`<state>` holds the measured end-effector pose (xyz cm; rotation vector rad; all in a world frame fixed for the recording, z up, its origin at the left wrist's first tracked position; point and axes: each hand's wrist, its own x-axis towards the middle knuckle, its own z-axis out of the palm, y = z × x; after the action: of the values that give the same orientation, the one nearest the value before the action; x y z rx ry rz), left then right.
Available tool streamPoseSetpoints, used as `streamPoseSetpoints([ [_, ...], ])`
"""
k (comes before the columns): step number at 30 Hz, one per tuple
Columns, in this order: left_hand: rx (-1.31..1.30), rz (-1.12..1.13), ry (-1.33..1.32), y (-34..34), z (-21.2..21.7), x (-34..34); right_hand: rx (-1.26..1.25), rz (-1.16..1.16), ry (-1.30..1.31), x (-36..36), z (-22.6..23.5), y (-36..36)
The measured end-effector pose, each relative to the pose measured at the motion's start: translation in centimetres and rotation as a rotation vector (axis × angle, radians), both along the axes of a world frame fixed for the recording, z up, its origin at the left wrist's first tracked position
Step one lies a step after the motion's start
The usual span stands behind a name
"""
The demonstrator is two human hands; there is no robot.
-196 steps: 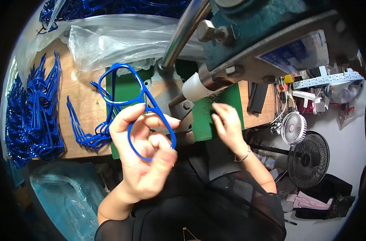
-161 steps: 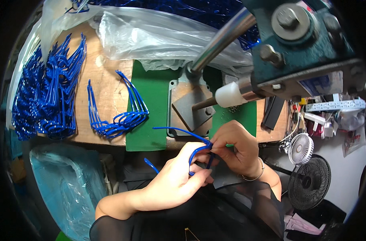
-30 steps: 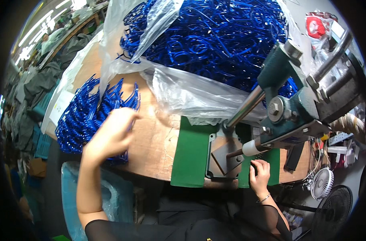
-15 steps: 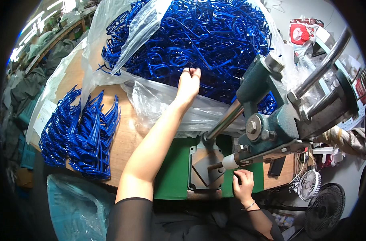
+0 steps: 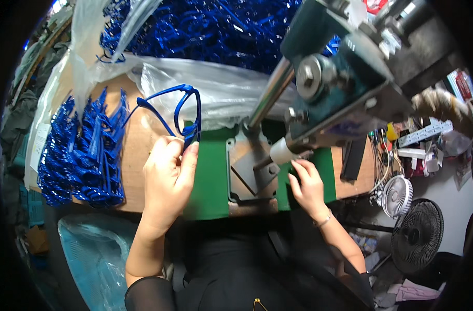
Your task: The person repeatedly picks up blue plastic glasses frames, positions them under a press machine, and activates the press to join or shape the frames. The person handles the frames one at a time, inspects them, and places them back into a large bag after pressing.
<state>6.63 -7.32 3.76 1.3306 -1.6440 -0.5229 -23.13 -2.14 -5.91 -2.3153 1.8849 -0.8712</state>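
My left hand [image 5: 168, 181] grips a blue plastic eyeglass frame [image 5: 186, 88] between thumb and fingers. The frame stands up from the hand, its temples pointing left, above the table just left of a green mat [image 5: 210, 171]. My right hand [image 5: 309, 189] rests over the mat beside the metal base plate [image 5: 252, 173] of a dark green hand press [image 5: 345, 98]. Its thumb and fingers are apart and loosely bent, with nothing visible in them. The fingertips are close to the white collar [image 5: 282, 151] on the press rod; I cannot tell whether they touch.
A large heap of blue eyeglass frames [image 5: 210, 33] lies in clear plastic sheeting [image 5: 164, 78] at the back. More blue frames [image 5: 83, 155] are stacked on the table's left. A teal basket [image 5: 86, 249] stands below that side. Fans [image 5: 417, 236] and cables are at right.
My left hand has come back from the heap toward me and left, bringing an eyeglass frame. The view has shifted, and my right hand stays beside the press.
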Motion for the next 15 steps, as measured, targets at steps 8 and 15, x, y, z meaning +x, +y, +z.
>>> streamPoseSetpoints([
  [8, 0.532, -0.220, 0.759, 2.8, -3.1, 2.6, 0.082, 0.000, 0.029, -1.3, 0.7, 2.0],
  [15, 0.280, -0.301, 1.183, 3.1, -2.4, 0.0, 0.236, -0.211, -0.300, -2.5, -2.1, 0.3],
])
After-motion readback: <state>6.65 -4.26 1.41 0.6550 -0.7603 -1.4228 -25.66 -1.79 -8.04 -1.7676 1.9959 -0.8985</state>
